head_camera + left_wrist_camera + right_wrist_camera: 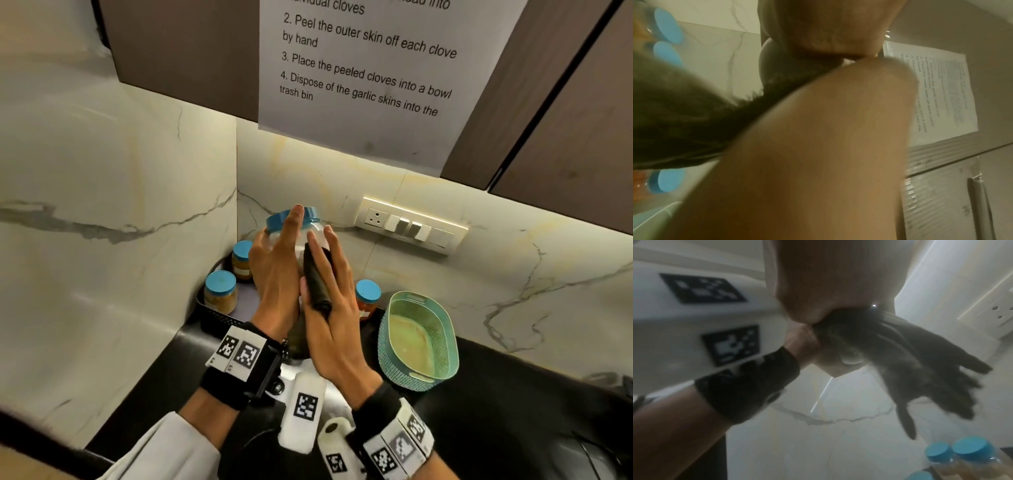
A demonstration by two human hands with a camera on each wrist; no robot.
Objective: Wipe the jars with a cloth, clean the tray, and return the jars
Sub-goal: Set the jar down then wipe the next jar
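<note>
A black desk (496, 394) in a marble-walled corner carries a teal perforated basket (418, 341) and, further left, a dark tray (219, 320) holding two small blue-lidded jars (221, 291), while a third small jar (368, 298) stands on the desk between tray and basket. Above the tray, the large clear jar (310, 233) with a blue lid is held up between both hands: the left hand (275, 270) lies with extended fingers along its side. The right hand (334, 315), fingers likewise straight, presses a dark cloth (317, 281) against the jar's wall, the cloth's tail hanging below.
</note>
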